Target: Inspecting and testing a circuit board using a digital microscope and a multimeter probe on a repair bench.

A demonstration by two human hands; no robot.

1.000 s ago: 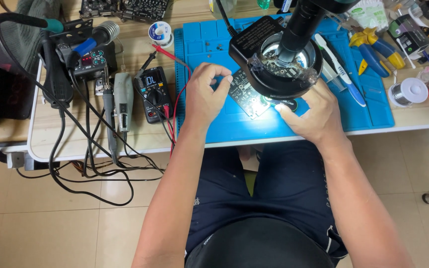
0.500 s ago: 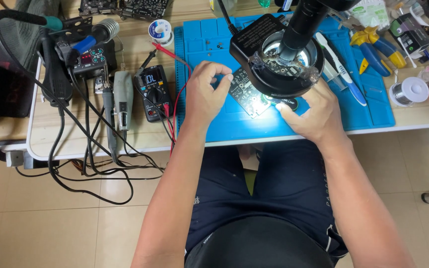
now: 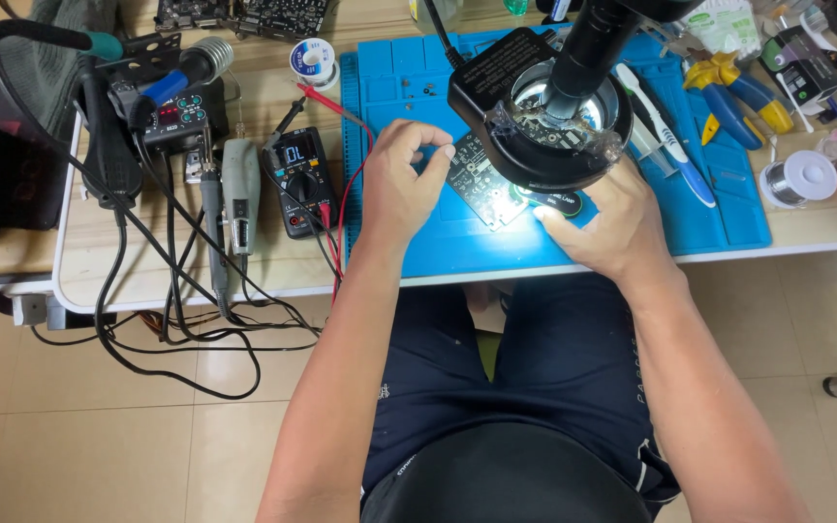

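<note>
Blue silicone work mat [image 3: 438, 237] on bench – dark rectangular circuit board [image 3: 481, 182] lies under black round ring-lit microscope head [image 3: 554, 116]. Left hand [image 3: 404, 184] fingers pinch board's left edge; right hand [image 3: 612, 228] fingers curled at board's lit right corner – grip unclear.

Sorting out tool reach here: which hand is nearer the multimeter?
Left. The left hand sits just right of the multimeter, by the red lead; the right hand lies farther right, under the microscope ring light.
</note>
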